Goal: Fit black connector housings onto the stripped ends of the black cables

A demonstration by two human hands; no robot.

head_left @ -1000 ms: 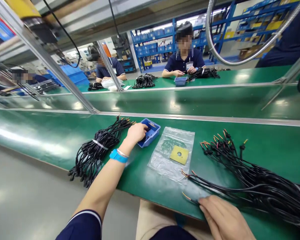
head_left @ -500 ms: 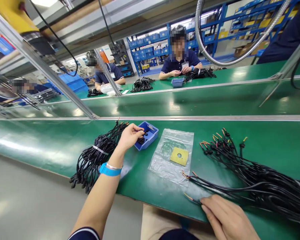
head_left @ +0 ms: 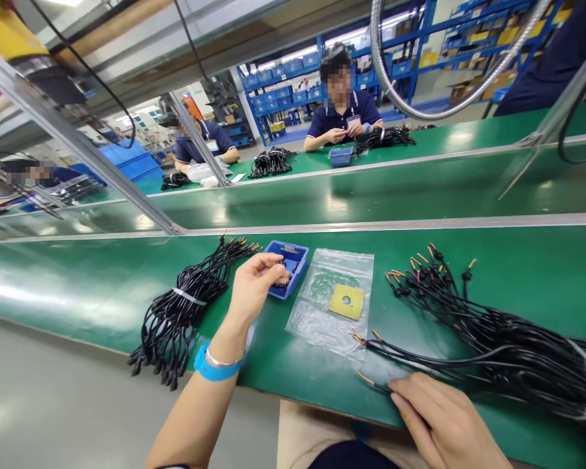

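My left hand (head_left: 257,284) is over the near left side of a small blue bin (head_left: 299,276), thumb and fingers closed in a pinch. Small black parts lie in the bin, but what the fingertips hold is too small to make out. At the front edge of the green table, my right hand (head_left: 442,417) pinches a black cable (head_left: 381,387) near its stripped end, where orange and yellow wire tips stick out. That cable lies beside a large bundle of black cables (head_left: 517,345) tied with a white band; several of its wire ends carry black grommets.
A second tied cable bundle (head_left: 190,293) lies left of the bin. Right of the bin, a clear zip bag (head_left: 317,319) bears a yellow square plate (head_left: 346,301). A metal rail (head_left: 322,226) runs behind. Across the line, co-workers sit at another green bench (head_left: 449,153).
My left hand has lifted slightly and come back toward me from inside the bin. The view has shifted a little. My right hand stays on the cable.
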